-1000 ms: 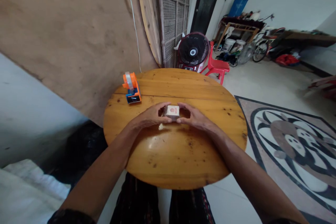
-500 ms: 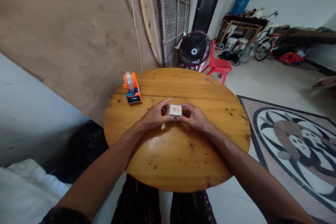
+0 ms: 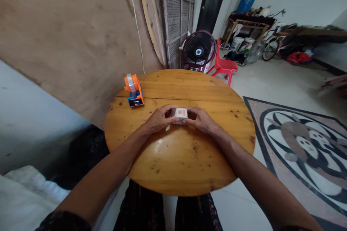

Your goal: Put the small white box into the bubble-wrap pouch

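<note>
A small white box with red print (image 3: pixel 180 112) sits at the middle of the round wooden table (image 3: pixel 173 168). My left hand (image 3: pixel 162 118) grips its left side, with the thumb at the near edge and the fingers behind. From the right, my right hand (image 3: pixel 202 120) pinches the opposite side in the same way. The red print faces up, and the fingers partly cover the sides. Just below my left thumb lies a tiny pale scrap (image 3: pixel 167 128).
An orange and blue tape dispenser (image 3: pixel 135 92) stands at the table's left rear. Beyond the far edge are a dark red fan (image 3: pixel 199 48) and a red plastic chair (image 3: pixel 226 65). A brown board (image 3: pixel 81 25) leans along the left side.
The whole view has shifted slightly, so everything sits a little further left. My left fingers have closed in more tightly against the box; the box itself stays in place.
</note>
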